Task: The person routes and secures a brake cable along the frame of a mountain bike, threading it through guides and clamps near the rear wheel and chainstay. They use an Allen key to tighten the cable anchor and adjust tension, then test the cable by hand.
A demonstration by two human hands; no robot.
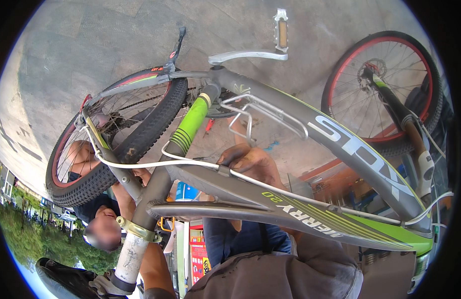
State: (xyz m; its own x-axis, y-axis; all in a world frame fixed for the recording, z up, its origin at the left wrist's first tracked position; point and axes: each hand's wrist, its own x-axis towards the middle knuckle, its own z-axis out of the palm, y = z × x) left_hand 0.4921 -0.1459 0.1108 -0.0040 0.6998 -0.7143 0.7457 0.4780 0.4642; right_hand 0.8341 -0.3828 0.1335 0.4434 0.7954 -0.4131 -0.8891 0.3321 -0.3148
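Note:
A grey and green bicycle frame (275, 207) stretches across the head view. My right hand (253, 162) is behind its tube, fingers curled together beside a white cable (190, 163). What those fingers grip, if anything, is hidden. From the lower left rises my left forearm (155, 266), passing behind the white seat post (132, 256) with its brass-coloured clamp (138, 230). The left hand is hidden or cannot be told apart behind the frame. Left of the frame is the rear wheel (160, 117), with a knobbly black tyre. A silver bottle cage (270, 112) sits on the frame.
A silver crank and pedal (281, 35) stick up at the top. The red-rimmed front wheel (335, 74) is at the right. Another person (98, 207) crouches at the left behind the rear wheel. Beyond the frame is a tool tray (340, 182). A black saddle (63, 281) juts out lower left.

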